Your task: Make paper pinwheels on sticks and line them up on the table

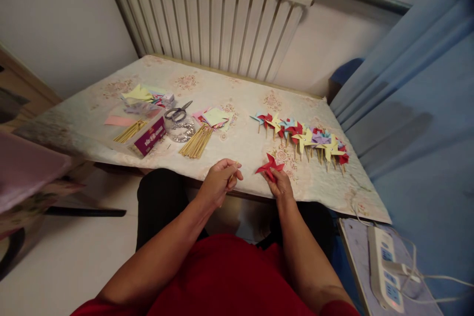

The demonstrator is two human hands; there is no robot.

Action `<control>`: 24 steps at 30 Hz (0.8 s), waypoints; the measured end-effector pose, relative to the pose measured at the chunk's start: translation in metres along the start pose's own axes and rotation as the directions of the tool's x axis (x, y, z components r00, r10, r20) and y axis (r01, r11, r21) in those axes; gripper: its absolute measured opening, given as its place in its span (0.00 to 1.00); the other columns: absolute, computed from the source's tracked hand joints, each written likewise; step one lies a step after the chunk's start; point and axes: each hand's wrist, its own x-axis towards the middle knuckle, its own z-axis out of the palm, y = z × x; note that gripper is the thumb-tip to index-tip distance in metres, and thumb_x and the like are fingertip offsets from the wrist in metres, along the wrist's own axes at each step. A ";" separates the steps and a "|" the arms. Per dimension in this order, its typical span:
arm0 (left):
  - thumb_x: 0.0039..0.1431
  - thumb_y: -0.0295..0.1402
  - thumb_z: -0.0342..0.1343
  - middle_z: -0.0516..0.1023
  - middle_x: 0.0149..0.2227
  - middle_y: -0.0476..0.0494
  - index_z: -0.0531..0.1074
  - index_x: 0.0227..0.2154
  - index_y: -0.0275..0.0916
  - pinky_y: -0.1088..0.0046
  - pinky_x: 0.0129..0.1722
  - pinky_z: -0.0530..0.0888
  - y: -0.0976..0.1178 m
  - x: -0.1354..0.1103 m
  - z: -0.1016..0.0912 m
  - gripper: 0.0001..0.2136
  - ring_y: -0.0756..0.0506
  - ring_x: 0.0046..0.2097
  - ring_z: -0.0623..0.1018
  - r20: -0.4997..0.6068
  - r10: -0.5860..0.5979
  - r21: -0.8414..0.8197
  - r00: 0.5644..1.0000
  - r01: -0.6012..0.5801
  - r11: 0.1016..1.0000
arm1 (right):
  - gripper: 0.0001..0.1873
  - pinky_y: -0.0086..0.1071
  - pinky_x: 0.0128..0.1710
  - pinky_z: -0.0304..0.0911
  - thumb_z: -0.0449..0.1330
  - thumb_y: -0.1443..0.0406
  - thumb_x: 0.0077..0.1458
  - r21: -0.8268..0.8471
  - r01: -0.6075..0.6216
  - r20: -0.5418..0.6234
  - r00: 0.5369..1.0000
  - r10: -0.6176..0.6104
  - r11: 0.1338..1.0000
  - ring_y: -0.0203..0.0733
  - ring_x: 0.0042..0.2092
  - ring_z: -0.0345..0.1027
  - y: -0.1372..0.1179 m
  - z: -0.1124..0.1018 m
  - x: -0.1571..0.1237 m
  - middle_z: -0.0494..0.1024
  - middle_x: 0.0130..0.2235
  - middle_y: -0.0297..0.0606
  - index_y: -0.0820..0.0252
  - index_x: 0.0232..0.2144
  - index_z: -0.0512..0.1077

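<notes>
My right hand (279, 185) pinches a red paper pinwheel (269, 166) at the table's near edge. My left hand (219, 180) is closed round a thin wooden stick (233, 174), a short way left of the pinwheel. Both hands hover over the floral tablecloth (237, 108). A row of finished pinwheels (307, 140) in red, yellow, blue and purple lies to the right on the table.
A bundle of wooden sticks (197, 141) lies mid-table beside cut paper squares (215, 117), scissors (179, 111) and a round clear container (180, 131). A small box (148, 136), more sticks and coloured paper (138, 95) sit left. A power strip (385, 266) lies lower right; a radiator (222, 15) stands behind.
</notes>
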 end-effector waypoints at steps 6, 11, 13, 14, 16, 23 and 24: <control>0.50 0.31 0.58 0.73 0.24 0.50 0.66 0.30 0.35 0.79 0.17 0.47 0.001 -0.001 0.001 0.07 0.59 0.16 0.57 0.006 -0.023 -0.013 1.000 0.023 1.000 | 0.15 0.42 0.50 0.71 0.69 0.71 0.39 -0.010 0.003 0.011 1.000 -0.003 1.000 0.36 0.34 0.75 0.000 0.000 -0.001 0.81 0.33 0.31 0.58 0.34 0.74; 0.49 0.31 0.58 0.72 0.24 0.50 0.67 0.31 0.34 0.79 0.16 0.47 0.001 0.000 0.002 0.08 0.59 0.16 0.57 0.012 -0.017 -0.022 1.000 0.017 1.000 | 0.15 0.41 0.48 0.72 0.68 0.71 0.40 -0.029 0.005 0.025 1.000 -0.004 1.000 0.36 0.35 0.75 0.001 -0.001 0.000 0.80 0.32 0.30 0.56 0.33 0.73; 0.50 0.31 0.58 0.72 0.23 0.51 0.67 0.31 0.35 0.79 0.16 0.47 0.001 0.000 0.002 0.07 0.59 0.16 0.56 0.015 -0.012 -0.021 1.000 0.012 1.000 | 0.14 0.41 0.48 0.72 0.68 0.71 0.40 -0.032 0.006 0.027 1.000 -0.005 0.999 0.37 0.35 0.76 0.001 -0.001 0.001 0.80 0.31 0.30 0.56 0.33 0.73; 0.50 0.32 0.58 0.72 0.23 0.51 0.67 0.30 0.35 0.79 0.16 0.47 0.001 0.000 0.002 0.07 0.59 0.16 0.56 0.015 -0.010 -0.020 1.000 0.011 1.000 | 0.14 0.41 0.48 0.72 0.68 0.71 0.40 -0.032 0.005 0.027 1.000 -0.004 0.999 0.37 0.34 0.76 0.001 -0.001 0.001 0.80 0.31 0.30 0.56 0.33 0.73; 0.51 0.32 0.58 0.71 0.22 0.51 0.67 0.30 0.35 0.78 0.16 0.46 0.001 0.000 0.002 0.07 0.59 0.15 0.55 0.018 -0.009 -0.018 1.000 0.009 1.000 | 0.14 0.41 0.49 0.72 0.68 0.71 0.41 -0.029 0.000 0.028 1.000 0.001 1.000 0.37 0.34 0.76 0.001 -0.001 0.001 0.79 0.30 0.29 0.56 0.33 0.73; 0.51 0.31 0.57 0.72 0.22 0.50 0.68 0.30 0.34 0.78 0.17 0.46 0.002 0.002 0.003 0.06 0.59 0.15 0.55 0.016 -0.021 -0.022 1.000 0.021 1.000 | 0.14 0.42 0.49 0.72 0.68 0.70 0.41 -0.032 -0.002 0.032 0.999 0.003 1.000 0.36 0.34 0.75 0.000 0.000 -0.001 0.80 0.31 0.29 0.56 0.33 0.72; 0.51 0.31 0.57 0.71 0.22 0.50 0.68 0.31 0.34 0.79 0.17 0.47 0.002 0.002 0.003 0.07 0.59 0.15 0.55 0.022 -0.028 -0.029 0.999 0.029 0.999 | 0.14 0.42 0.50 0.71 0.68 0.70 0.41 -0.033 -0.001 0.032 0.999 0.002 0.999 0.36 0.34 0.75 0.000 0.000 -0.001 0.80 0.31 0.29 0.56 0.33 0.72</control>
